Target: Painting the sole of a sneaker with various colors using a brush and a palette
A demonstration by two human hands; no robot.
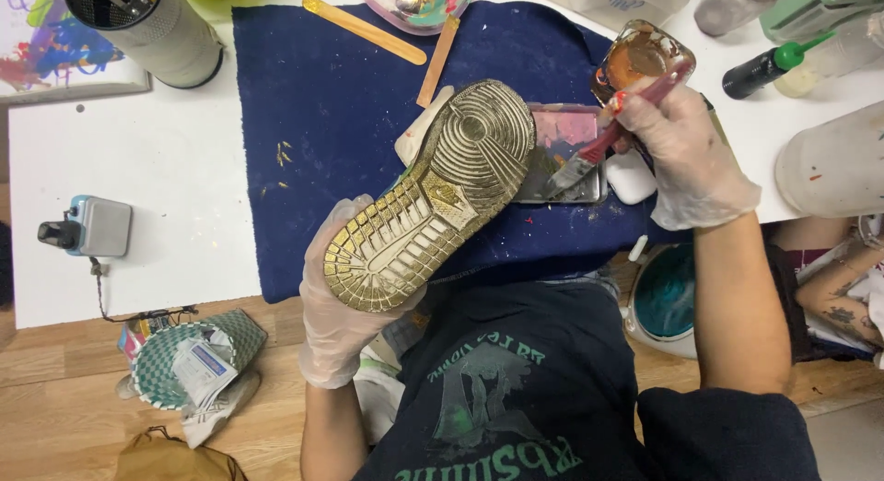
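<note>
The gloved left hand (333, 297) gripped a sneaker (433, 197) from beneath, fingers curled around its heel end, so that the gold-painted sole faced up toward the head camera and the toe pointed away over the dark blue cloth (322, 122). The shoe was tilted, held clear above the cloth rather than resting on it.

The gloved right hand (686, 154) was clenched around a red-handled paintbrush (603, 145), whose bristles dipped down into a small metal tray (571, 173) lying just beside the sneaker's toe. A glass jar of brownish gold paint (640, 57) showed just above the right hand's fingers, touching or nearly touching them; whether the hand also steadied it could not be told.

On the cloth's far edge lay two wooden stir sticks (364, 28), near a paint-smeared palette dish (419, 2). A grey cylindrical container (147, 30) stood on the white table (138, 168) to the left, with a small blue-grey device (92, 225) nearer the table's front edge. A black squeeze bottle with a green cap (769, 67) lay to the right. On the wooden floor sat a checked basket of crumpled paper (193, 361)
</note>
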